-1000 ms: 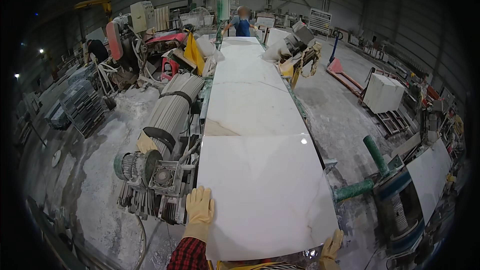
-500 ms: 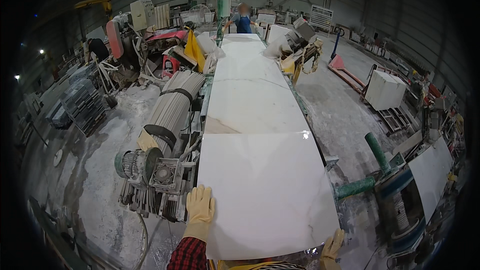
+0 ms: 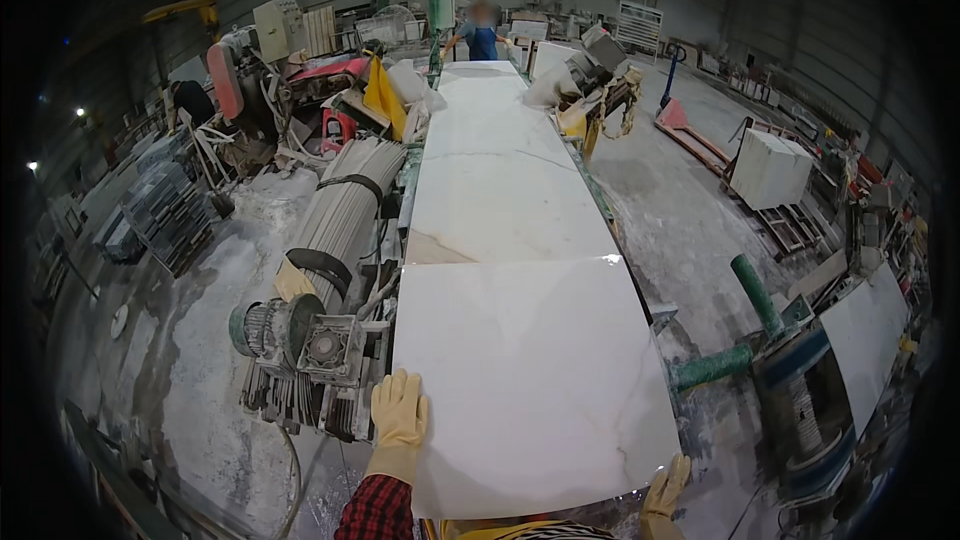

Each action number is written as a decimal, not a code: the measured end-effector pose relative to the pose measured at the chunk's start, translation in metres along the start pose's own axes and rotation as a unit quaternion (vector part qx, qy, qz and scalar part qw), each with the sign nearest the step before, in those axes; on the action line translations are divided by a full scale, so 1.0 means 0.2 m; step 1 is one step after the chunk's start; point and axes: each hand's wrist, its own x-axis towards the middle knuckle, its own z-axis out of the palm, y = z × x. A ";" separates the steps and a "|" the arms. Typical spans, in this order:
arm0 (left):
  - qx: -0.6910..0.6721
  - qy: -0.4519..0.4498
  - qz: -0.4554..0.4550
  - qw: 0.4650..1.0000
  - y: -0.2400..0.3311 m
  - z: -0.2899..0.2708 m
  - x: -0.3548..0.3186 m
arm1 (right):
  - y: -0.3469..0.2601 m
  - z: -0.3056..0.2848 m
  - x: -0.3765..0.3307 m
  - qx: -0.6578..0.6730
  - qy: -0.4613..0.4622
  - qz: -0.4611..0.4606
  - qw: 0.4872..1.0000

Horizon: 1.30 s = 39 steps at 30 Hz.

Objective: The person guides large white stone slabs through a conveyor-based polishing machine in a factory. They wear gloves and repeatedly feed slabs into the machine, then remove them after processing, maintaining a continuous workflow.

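Note:
A large white polished stone slab [image 3: 535, 380] with faint brown veining lies flat in front of me. Its far edge meets a second white veined slab [image 3: 505, 180]. My left hand [image 3: 399, 410], in a cream rubber glove, rests along the near slab's left edge with fingers stretched forward. By the near right corner, my right hand [image 3: 665, 490] wears a matching glove and lies against the edge, fingers outstretched. The undersides of both hands and whatever the thumbs touch are hidden. A machine bed [image 3: 655, 316] shows a little beside the slabs.
Left of the slabs stand a motor with gearbox [image 3: 300, 338] and a ribbed grey bundle [image 3: 352, 202]. On the right are green rollers [image 3: 712, 368], a white panel [image 3: 868, 345] and a pallet jack [image 3: 690, 130]. A person in a blue apron [image 3: 482, 42] stands at the far end.
The view has tilted slightly, so the scene sits a little higher. Both hands keep their places at the slab's edges.

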 end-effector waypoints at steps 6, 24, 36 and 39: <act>-0.018 -0.015 -0.006 1.000 0.03 -0.04 0.01 | 0.04 0.00 -0.02 0.013 0.019 -0.033 0.999; 0.010 -0.055 -0.021 0.998 0.07 -0.06 -0.02 | 0.02 -0.03 -0.09 0.035 -0.018 0.031 0.999; -0.026 -0.070 -0.033 0.997 0.06 -0.04 -0.05 | 0.01 -0.02 -0.13 0.040 -0.053 0.074 0.995; -0.008 -0.079 -0.040 0.996 0.05 -0.03 -0.07 | 0.00 0.01 -0.14 0.036 -0.066 0.092 0.993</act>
